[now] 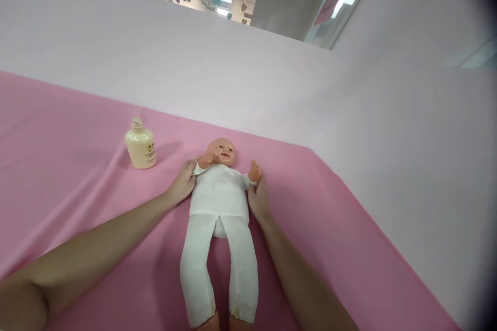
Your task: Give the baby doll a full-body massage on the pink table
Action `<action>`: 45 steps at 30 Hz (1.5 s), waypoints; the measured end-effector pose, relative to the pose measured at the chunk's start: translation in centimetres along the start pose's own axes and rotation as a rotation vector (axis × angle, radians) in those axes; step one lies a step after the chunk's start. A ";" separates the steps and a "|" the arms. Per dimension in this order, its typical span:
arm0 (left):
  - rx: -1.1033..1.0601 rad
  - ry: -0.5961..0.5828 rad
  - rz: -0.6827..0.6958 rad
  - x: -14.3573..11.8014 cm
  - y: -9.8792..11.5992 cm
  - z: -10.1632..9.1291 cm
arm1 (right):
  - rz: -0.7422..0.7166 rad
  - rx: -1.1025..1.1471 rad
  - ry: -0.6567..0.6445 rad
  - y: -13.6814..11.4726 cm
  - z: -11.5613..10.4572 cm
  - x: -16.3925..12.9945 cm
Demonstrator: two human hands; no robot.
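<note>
Between our two forearms, nearest to us, lie the white-trousered legs of a baby doll [220, 201], on its back on the pink-covered bench [349, 248]. Our left hand [182, 182] cups the doll's side below its raised arm, fingers curled loosely against the white top. Our right hand [259, 199] presses the other side, fingers up by the doll's wrist. Beyond our left hand, a little apart, stands a cream pump bottle [140, 146].
</note>
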State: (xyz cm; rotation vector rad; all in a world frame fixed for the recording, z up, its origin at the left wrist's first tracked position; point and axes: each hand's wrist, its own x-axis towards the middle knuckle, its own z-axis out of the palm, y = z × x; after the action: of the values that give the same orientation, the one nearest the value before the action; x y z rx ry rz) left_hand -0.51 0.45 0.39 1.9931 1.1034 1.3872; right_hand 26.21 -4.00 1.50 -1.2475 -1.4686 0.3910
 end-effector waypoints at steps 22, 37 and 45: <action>0.022 -0.049 0.004 -0.4 -0.1 0.5 | 0.002 -0.029 -0.167 0.4 0.6 -0.7; -0.275 0.139 -0.311 -0.1 -1.9 0.7 | 0.274 0.106 0.226 1.0 -0.4 0.3; -0.266 0.146 -0.312 0.1 -1.5 0.9 | 0.164 0.137 0.185 -0.6 -0.5 0.2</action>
State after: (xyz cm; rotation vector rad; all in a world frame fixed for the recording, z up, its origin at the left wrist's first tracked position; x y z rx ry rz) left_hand -0.24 1.43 -1.05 1.4836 1.1661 1.4417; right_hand 26.34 -4.21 2.28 -1.2622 -1.1676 0.4651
